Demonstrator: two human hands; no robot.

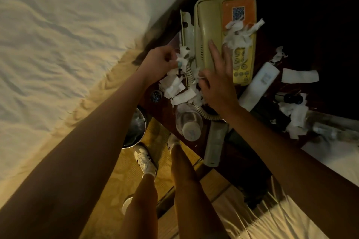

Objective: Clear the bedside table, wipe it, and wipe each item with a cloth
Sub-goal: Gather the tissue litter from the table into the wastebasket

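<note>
Head view: the left grip (159, 62) is clenched on paper scraps (183, 55) at the left side of the bench (196, 144), just beside the telephone (206, 25). The right grip (215, 83) is released, its fingers straight across the telephone. More scraps, a water bottle (189, 120) and a remote (258, 87) litter the bench.

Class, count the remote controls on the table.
2: a white one right of the telephone, a grey one at the front edge beside the bottle. More may hide under scraps.

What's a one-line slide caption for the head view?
Left hand pinches torn tissue scraps beside the beige telephone on the bedside table; right hand lies open over the coiled cord.
</note>
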